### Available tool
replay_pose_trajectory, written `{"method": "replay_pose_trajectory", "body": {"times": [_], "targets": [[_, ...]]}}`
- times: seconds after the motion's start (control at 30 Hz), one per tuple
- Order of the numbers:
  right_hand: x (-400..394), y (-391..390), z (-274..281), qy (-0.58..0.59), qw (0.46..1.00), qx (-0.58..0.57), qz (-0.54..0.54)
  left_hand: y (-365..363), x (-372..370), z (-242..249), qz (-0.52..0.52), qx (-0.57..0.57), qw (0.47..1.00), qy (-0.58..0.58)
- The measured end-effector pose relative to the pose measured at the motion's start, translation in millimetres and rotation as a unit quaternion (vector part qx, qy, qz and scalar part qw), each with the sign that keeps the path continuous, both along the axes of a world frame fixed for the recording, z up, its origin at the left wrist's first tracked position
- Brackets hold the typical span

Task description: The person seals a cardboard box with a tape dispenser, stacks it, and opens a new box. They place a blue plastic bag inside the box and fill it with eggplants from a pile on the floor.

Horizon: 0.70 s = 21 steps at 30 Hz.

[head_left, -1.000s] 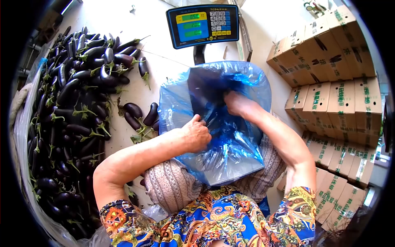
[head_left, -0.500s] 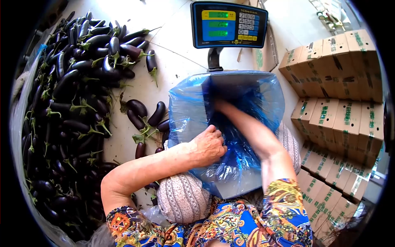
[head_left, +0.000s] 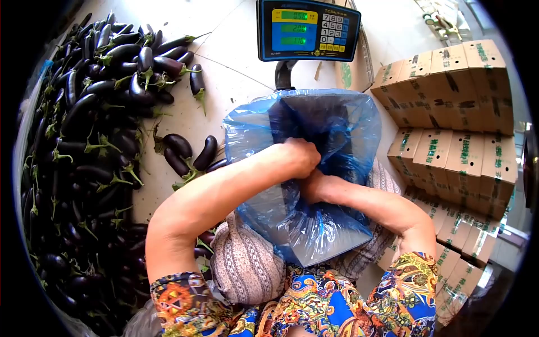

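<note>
Overlapping over the open bag: the left hand (head_left: 303,158) lies above the right hand (head_left: 315,188), both within the mouth of the blue plastic bag (head_left: 331,216).
Left fingers: bent and turned down into the bag; what they grip, if anything, cannot be told.
Right fingers: hidden behind the left hand and in the dark blue folds, so neither their spread nor any hold can be made out.
Blue plastic bag: between the person's knees, spread wide, with a pale flat face and a sharp corner showing through the film on the near side.
Clothing: patterned trousers (head_left: 247,264) on both sides of the bag, and a bright paisley shirt (head_left: 331,303) below it.
Scale display: the black-framed display (head_left: 307,31), with lit green digits and a keypad, stands on a dark post (head_left: 284,76) just beyond the bag's far edge.
Eggplants: a large heap (head_left: 84,157) covers the left side of the pale floor (head_left: 241,73); a small cluster (head_left: 178,146) lies near the bag, and a single eggplant (head_left: 197,81) sits at the heap's right edge.
Cardboard boxes: stacked boxes (head_left: 460,151) with green print stand in tiers to the right.
</note>
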State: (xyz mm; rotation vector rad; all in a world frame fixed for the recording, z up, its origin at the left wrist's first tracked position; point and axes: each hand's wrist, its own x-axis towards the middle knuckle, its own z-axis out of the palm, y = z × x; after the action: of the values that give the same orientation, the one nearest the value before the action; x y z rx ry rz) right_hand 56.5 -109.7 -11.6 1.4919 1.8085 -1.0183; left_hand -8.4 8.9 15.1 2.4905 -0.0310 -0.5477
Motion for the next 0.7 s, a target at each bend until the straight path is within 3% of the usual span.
{"method": "replay_pose_trajectory", "body": {"times": [0.03,0.07,0.13,0.17,0.3,0.43,0.5,0.53,0.57,0.6,0.63,0.67,0.7], "targets": [[-5.2,-22.7,-14.5,-0.024,0.996,0.073,-0.043,5.7,12.7,4.2,-0.061,0.014,0.992,0.106],[3.5,-29.1,-15.1,0.053,0.998,-0.025,-0.020,11.4,22.1,3.6,-0.083,0.016,0.986,0.147],[13.0,-46.2,-14.4,0.166,0.980,-0.112,-0.003,17.9,35.3,-2.6,-0.095,0.021,0.979,0.180],[9.4,-52.6,-11.1,0.201,0.974,-0.102,-0.009,20.1,40.8,-5.8,-0.095,0.026,0.979,0.177],[6.4,-54.7,-0.1,0.112,0.991,-0.074,0.007,24.2,48.3,-6.5,-0.085,0.047,0.986,0.138],[9.7,-41.6,0.1,0.096,0.991,-0.012,0.088,18.0,16.3,16.5,-0.045,0.061,0.997,0.008],[5.6,-8.0,30.0,0.025,0.997,-0.066,-0.009,16.4,-26.2,50.8,0.024,0.050,0.989,-0.135],[7.5,12.8,65.0,0.088,0.992,-0.045,-0.082,11.3,-41.4,54.7,0.058,0.029,0.982,-0.180],[23.2,4.3,53.9,0.146,0.987,0.061,0.008,10.2,-59.8,66.4,0.096,-0.030,0.977,-0.190],[20.2,9.6,49.8,0.257,0.952,0.057,-0.156,16.7,-83.5,82.7,0.119,-0.106,0.966,-0.206],[24.6,12.3,34.9,0.287,0.934,0.037,-0.211,21.1,-109.0,92.4,0.177,-0.205,0.937,-0.219],[29.1,16.0,19.3,0.317,0.910,0.018,-0.265,17.9,-130.3,82.3,0.254,-0.251,0.884,-0.303],[37.2,15.6,-23.8,0.278,0.936,0.005,-0.217,14.1,-150.6,63.6,0.319,-0.292,0.814,-0.388]]}}
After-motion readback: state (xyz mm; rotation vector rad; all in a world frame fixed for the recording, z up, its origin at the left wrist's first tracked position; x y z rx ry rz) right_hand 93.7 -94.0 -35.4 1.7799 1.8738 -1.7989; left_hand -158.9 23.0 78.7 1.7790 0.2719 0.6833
